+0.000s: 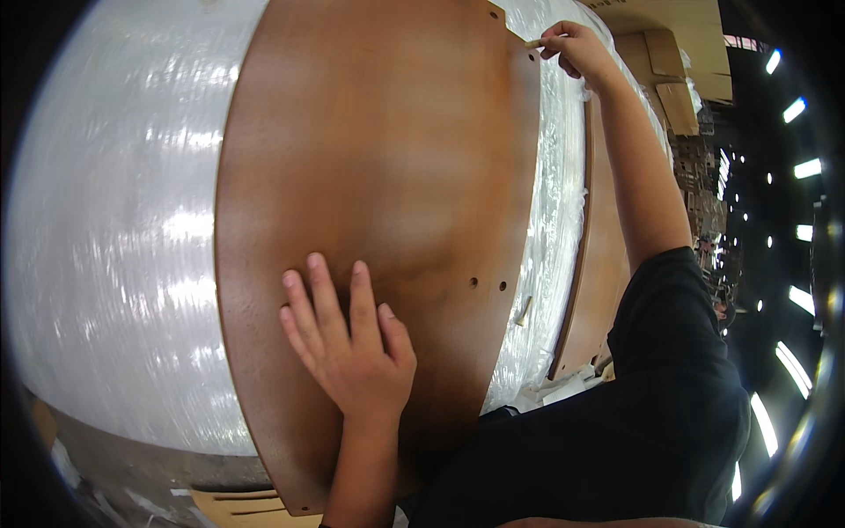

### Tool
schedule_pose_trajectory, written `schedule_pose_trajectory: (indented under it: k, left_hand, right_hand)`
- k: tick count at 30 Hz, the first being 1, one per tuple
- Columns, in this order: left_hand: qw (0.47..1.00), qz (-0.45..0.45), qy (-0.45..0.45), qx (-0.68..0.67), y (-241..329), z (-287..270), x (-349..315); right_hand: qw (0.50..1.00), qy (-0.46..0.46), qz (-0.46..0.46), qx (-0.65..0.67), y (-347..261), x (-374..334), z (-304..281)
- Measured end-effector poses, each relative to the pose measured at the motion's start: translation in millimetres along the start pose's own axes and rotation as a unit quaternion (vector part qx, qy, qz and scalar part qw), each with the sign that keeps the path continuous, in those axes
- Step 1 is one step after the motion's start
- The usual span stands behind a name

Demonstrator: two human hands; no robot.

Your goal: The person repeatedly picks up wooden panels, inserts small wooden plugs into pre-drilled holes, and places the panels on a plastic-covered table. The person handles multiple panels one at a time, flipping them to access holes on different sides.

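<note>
Steadying the board [378, 158] seemed wise: left hand [356, 348] lay flat (spread, holding nothing); right hand [568, 51] pinched a peg [533, 43] near a hole [531, 58].

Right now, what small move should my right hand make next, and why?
Probably ease the peg toward the dark hole in the panel: your right hand pinches it close by, the hole looks unfilled, and your left hand lies spread on the panel.

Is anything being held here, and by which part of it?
The right grip pinches a small peg-like piece by one end; the left grip rests on the brown board, holding nothing.
</note>
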State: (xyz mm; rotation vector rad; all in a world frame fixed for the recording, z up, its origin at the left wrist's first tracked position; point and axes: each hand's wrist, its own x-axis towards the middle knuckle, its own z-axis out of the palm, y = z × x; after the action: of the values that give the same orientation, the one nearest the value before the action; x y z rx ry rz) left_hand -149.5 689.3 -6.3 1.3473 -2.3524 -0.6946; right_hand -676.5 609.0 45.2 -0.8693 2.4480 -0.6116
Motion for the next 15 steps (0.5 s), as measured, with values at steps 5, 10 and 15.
schedule_pose_trajectory:
  k: [5,10,15]
  left_hand:
    - [1.000,0.007,0.008,0.023,0,3,-1]
    - [0.999,0.008,0.004,0.038,-1,5,-1]
    - [1.000,0.011,0.009,0.018,-3,4,-1]
  right_hand:
    - [0.994,0.054,-0.068,0.063,22,-9,11]
    - [0.982,0.072,-0.175,-0.016,-23,3,36]
    - [0.960,0.053,-0.236,-0.139,-58,-2,44]
